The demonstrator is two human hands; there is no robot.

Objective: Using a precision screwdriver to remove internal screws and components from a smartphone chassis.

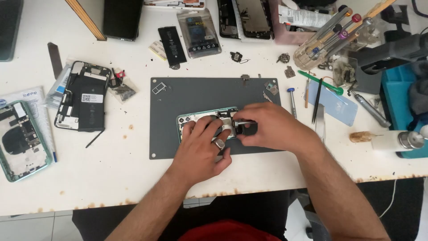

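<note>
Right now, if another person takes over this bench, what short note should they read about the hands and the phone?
Left hand: rests on the opened green phone, pressing it onto the grey mat.
Right hand: holds a thin metal tool over the phone's middle.
Done: the phone lies open, insides showing.
Left: work inside is in progress; how far cannot be seen, the hands hide it.
Nearby: loose black battery above the mat, another opened phone to the left, a blue-tipped screwdriver beside the mat.
</note>
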